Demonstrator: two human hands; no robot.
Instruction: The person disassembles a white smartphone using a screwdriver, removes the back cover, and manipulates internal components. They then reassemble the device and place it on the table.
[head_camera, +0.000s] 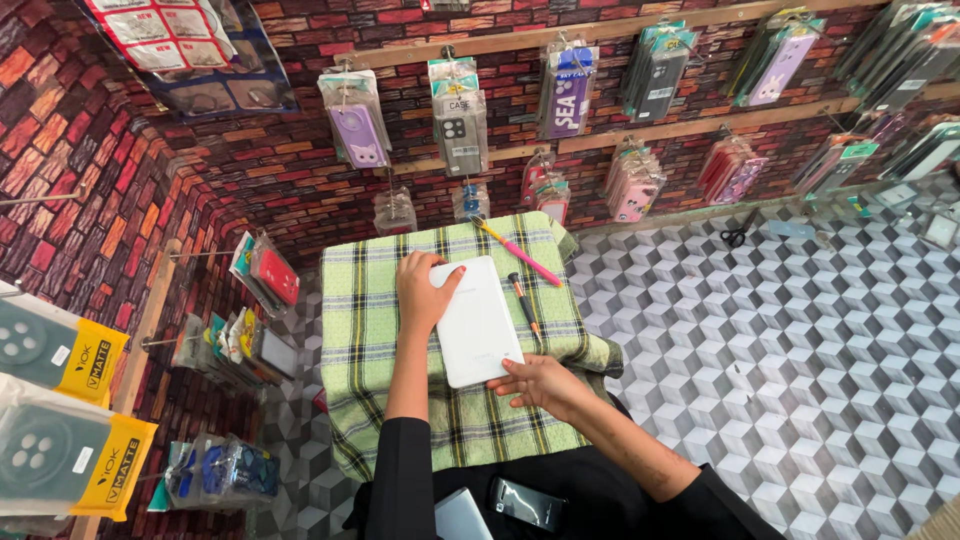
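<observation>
Currently both hands, left hand (425, 295) and right hand (540, 382), are pressing flat, fingers unclasped, on the white tablet (476, 322); screwdriver (522, 300) lying untouched.

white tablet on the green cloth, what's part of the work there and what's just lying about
In hand:
- white tablet, back up on the green cloth
- left hand on its top left corner
- right hand at its lower right corner

Lying about:
- pink pen
- screwdriver
- scissors
- hanging phone cases
- dark phone on the lap
</observation>
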